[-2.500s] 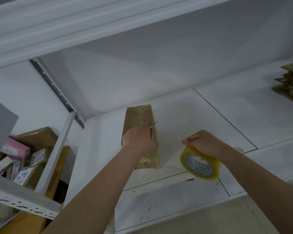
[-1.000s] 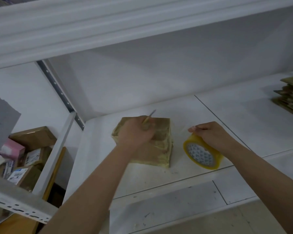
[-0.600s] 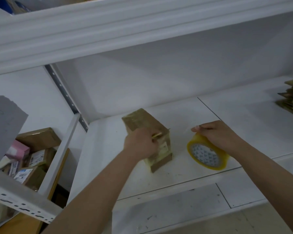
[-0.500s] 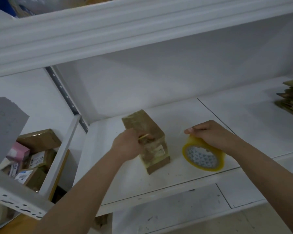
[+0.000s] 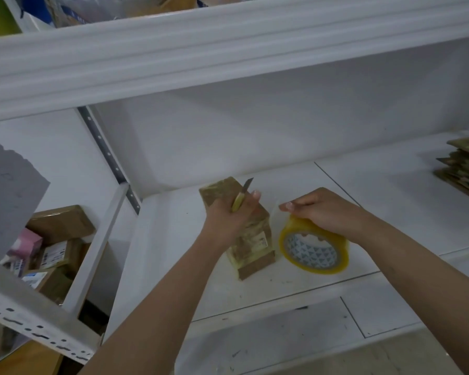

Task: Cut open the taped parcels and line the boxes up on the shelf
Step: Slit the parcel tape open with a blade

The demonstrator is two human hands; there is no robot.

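A brown taped parcel (image 5: 255,242) stands upright on the white shelf (image 5: 173,239), turned at an angle. My left hand (image 5: 228,217) rests against the parcel's top and grips a yellow utility knife (image 5: 241,197), its blade pointing up and away. To the right, my right hand (image 5: 325,212) holds a roll of yellowish packing tape (image 5: 313,249) that stands on edge on the shelf beside the parcel.
A stack of flattened brown cardboard (image 5: 466,169) lies at the shelf's right end. Several parcels and a pink box (image 5: 49,244) sit on the lower shelf to the left, behind a white metal upright (image 5: 98,244). The upper shelf beam (image 5: 228,50) overhangs.
The parcel was turned from lying flat to standing at an angle. My left hand shifted up onto its top with the knife blade now pointing upward. The tape roll barely moved.
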